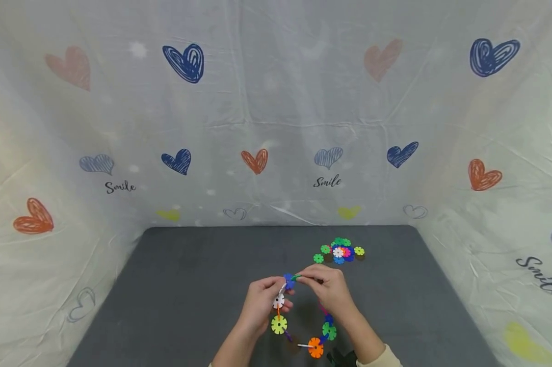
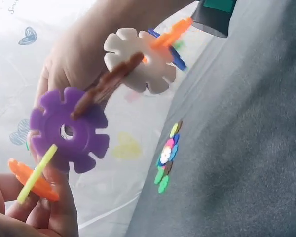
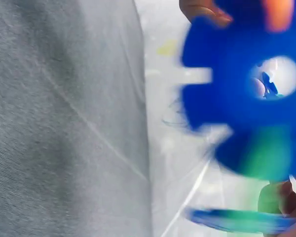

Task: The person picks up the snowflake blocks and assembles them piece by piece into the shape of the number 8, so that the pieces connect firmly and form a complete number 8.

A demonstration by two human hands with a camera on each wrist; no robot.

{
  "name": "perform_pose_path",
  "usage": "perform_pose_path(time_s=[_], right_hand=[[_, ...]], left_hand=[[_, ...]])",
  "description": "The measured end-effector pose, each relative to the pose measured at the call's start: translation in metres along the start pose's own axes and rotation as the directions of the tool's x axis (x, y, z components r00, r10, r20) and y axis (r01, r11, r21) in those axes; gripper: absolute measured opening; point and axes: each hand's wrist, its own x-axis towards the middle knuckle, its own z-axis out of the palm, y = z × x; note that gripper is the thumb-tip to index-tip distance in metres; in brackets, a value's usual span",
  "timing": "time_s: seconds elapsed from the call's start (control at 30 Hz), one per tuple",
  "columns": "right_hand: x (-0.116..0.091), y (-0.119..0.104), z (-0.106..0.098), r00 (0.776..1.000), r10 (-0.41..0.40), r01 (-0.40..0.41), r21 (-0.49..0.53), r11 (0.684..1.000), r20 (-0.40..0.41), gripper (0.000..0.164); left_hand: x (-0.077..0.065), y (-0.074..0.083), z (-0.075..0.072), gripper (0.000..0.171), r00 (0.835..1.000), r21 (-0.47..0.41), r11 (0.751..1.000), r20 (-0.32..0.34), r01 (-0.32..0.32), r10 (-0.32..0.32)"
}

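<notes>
"What are those hands doing?"

"The left hand is gripping a blue disc by its edge, thumb on top. The right hand is pinching a green disc between thumb and fingertips."

"How is the green one lying?"

"It's sitting just to the right of the blue one, edge-on to me, its long edge running crosswise from the right fingertips toward the blue rim. They're meeting or nearly so; I can't tell whether the slots are biting."

"And below?"

"A chain is hanging from the left hand's side: a white disc, then a yellow disc, curving round through an orange disc and up past a second green disc. The right hand is hiding where that side is ending."

"Any more pieces?"

"A pile of discs is lying beyond both hands, nearer the right one. Something dark is resting by the right sleeve; I can't make it out."

"What's everything standing on?"

"A dark grey table. Behind it and along both sides, a pale cloth is hanging, printed with hearts and 'Smile'."
</notes>
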Motion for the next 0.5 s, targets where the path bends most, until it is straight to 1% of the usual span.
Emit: perform_pose_path(time_s=[0.07, 0.13, 0.2, 0.27, 0.33, 0.4, 0.43, 0.5], right_hand=[[-0.001, 0.001, -0.001, 0.999, 0.033, -0.033, 0.013, 0.999, 0.024, 0.007], [-0.001, 0.003, -0.003, 0.996, 0.063, -0.064, 0.005, 0.998, 0.061, 0.005], [-0.002, 0.006, -0.008, 0.993, 0.059, -0.057, -0.018, 0.998, 0.101, 0.006], [0.000, 0.010, -0.013, 0.990, 0.033, -0.029, -0.027, 0.999, 0.140, 0.013], [0.002, 0.015, -0.021, 0.986, 0.037, -0.032, -0.030, 0.999, 0.164, 0.021], [0.005, 0.022, -0.031, 0.984, 0.083, -0.078, -0.037, 0.996, 0.158, 0.026], [0.008, 0.026, -0.037, 0.982, 0.127, -0.122, -0.044, 0.992, 0.137, 0.027], [0.014, 0.039, -0.049, 0.972, 0.225, -0.219, -0.093, 0.971, 0.062, 0.029]], left_hand=[[0.001, -0.002, 0.000, 0.037, 1.000, -0.007, 1.000, 0.001, 0.009, -0.009], [0.001, -0.004, 0.001, 0.035, 1.000, -0.008, 1.000, 0.001, 0.021, -0.021], [0.002, -0.005, 0.002, 0.033, 1.000, -0.004, 1.000, 0.003, 0.029, -0.029], [0.001, -0.005, 0.001, 0.033, 1.000, -0.001, 1.000, -0.004, 0.029, -0.029], [0.000, -0.005, 0.000, 0.033, 1.000, -0.003, 1.000, -0.019, 0.023, -0.024], [0.000, -0.004, -0.001, 0.033, 0.999, -0.006, 1.000, -0.040, 0.018, -0.018], [0.000, -0.004, -0.002, 0.033, 0.999, -0.009, 1.000, -0.048, 0.015, -0.016], [0.000, -0.003, -0.004, 0.033, 0.998, -0.016, 1.000, -0.061, 0.015, -0.016]])
